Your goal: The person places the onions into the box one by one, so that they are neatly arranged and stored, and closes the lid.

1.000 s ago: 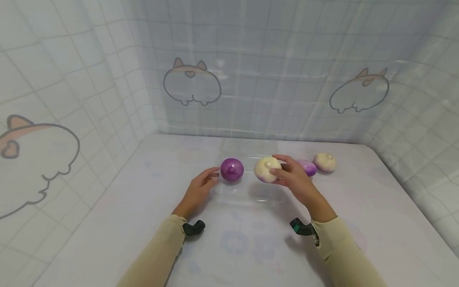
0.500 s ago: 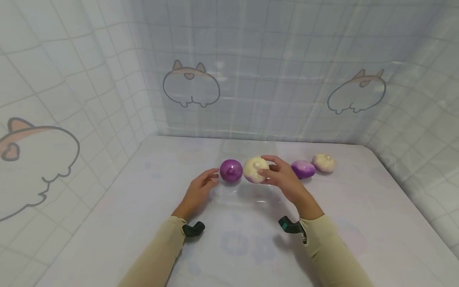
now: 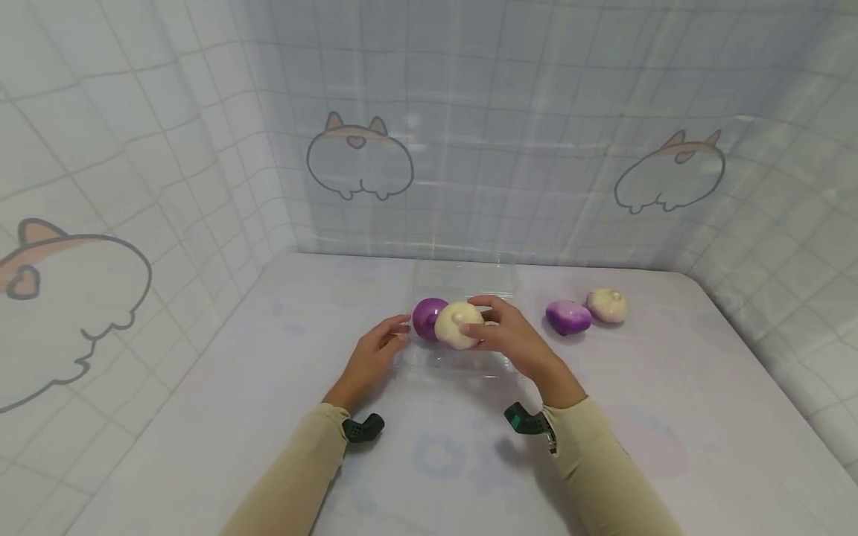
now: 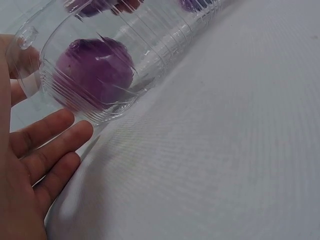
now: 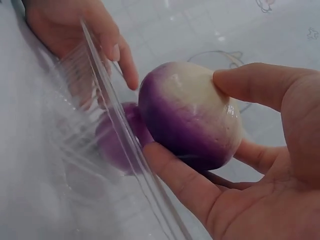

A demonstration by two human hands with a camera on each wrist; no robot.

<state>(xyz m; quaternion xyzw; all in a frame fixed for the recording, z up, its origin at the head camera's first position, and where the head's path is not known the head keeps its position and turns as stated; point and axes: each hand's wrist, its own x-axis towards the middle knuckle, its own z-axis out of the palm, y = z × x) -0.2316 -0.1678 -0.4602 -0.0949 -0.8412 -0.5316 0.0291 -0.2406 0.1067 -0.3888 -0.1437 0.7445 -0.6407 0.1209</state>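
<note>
My right hand (image 3: 516,339) grips a white-and-purple turnip (image 3: 453,327) between thumb and fingers, above a clear plastic box (image 3: 462,371). In the right wrist view, the held turnip (image 5: 190,115) is beside the box's transparent wall. A purple turnip (image 3: 424,318) sits inside the box at its left; the held one partly covers it in the head view. My left hand (image 3: 372,353) is at the box's left side. Its fingers (image 4: 55,145) are extended, fingertips right at the ribbed plastic in the left wrist view, with nothing held.
On the table to the right lie a purple-and-white turnip (image 3: 568,317) and a paler turnip (image 3: 607,306), close together. A clear plastic panel (image 3: 462,277) extends behind the box. A tile-patterned curtain (image 3: 509,171) surrounds the table's back and sides.
My right hand has carried the held turnip left, until it overlaps the purple one in the head view. My left hand has stayed at the box's side.
</note>
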